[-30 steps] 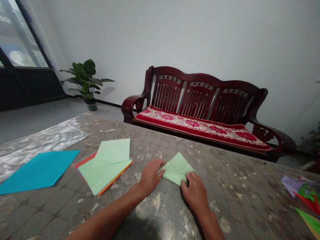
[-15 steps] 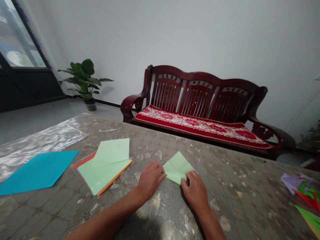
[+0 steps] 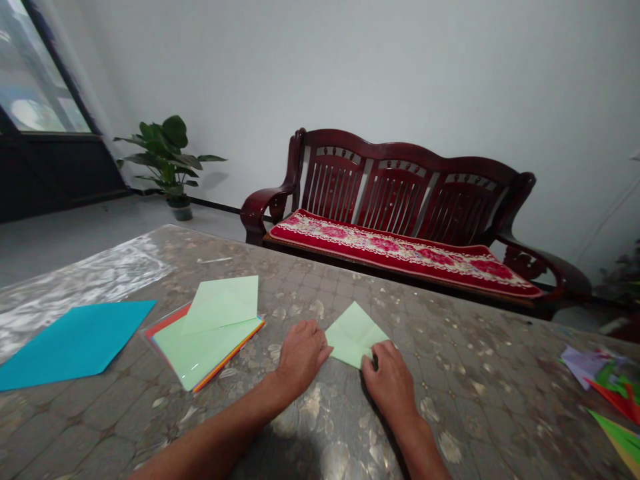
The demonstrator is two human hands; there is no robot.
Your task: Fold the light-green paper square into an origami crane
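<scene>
A folded sheet of light green paper (image 3: pixel 354 333) lies on the table between my hands, one corner pointing away from me. My left hand (image 3: pixel 303 355) is at its left corner, with bent fingers together and the thumb pressed on the edge. My right hand (image 3: pixel 391 375) has its fingers curled round the right corner, with thumb and index finger closed on the near edge. The fingertips of both hands partly cover the paper's corners.
On the left lie a stack of coloured paper (image 3: pixel 210 357), a loose light green sheet (image 3: pixel 225 300) on top and a blue sheet (image 3: pixel 75 343). Colourful folded paper pieces (image 3: pixel 610 380) sit at the right edge. A wooden bench (image 3: pixel 390 200) stands beyond the table (image 3: pixel 280 280).
My left thumb has shifted slightly at the paper's left corner, and the fingers have drawn together. My right hand stays at the right corner.
</scene>
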